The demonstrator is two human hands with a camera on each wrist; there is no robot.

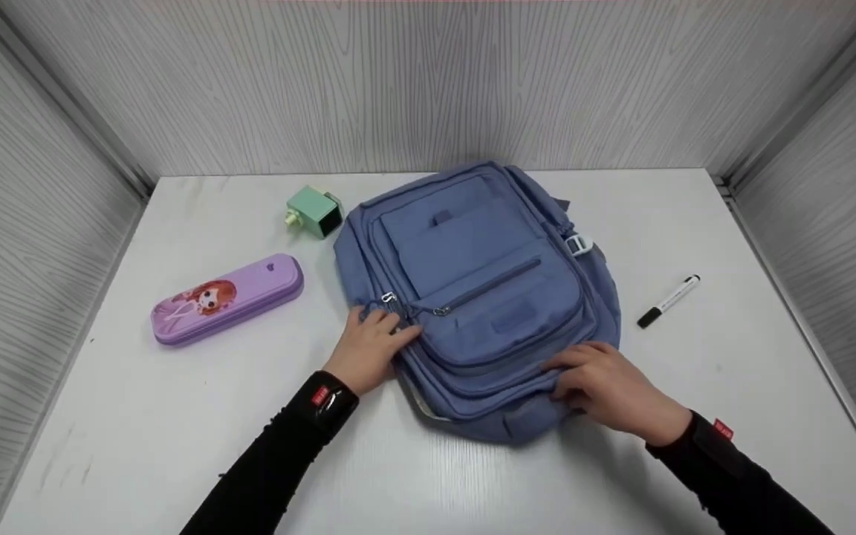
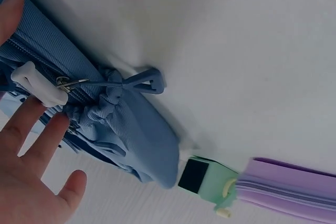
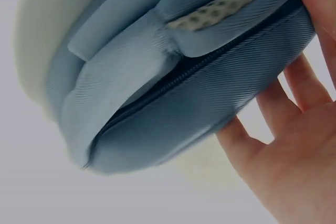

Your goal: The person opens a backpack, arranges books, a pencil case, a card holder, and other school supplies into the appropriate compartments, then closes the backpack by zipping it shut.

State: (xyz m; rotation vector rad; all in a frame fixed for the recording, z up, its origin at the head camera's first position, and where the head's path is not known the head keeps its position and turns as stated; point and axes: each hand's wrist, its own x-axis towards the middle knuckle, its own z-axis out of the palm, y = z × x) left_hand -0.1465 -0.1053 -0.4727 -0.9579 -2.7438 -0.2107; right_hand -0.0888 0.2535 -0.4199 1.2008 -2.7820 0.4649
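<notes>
Backpack of blue fabric (image 1: 484,238) under both hands

It lies front up in the middle of the white table (image 1: 138,416), reaching near the far edge. The left hand (image 1: 372,345) rests loosely on its left side, fingers extended beside a white plastic buckle (image 2: 39,85); the right hand (image 1: 610,390) grips its lower right corner. A long purple pencil case (image 1: 227,299) lies towards the left edge, a small green box-shaped object (image 1: 313,209) near the far edge, a white marker with black cap (image 1: 668,302) towards the right edge.

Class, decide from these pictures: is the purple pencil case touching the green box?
Apart. The head view shows white tabletop between the purple pencil case and the green box; the left wrist view only overlaps them.
</notes>
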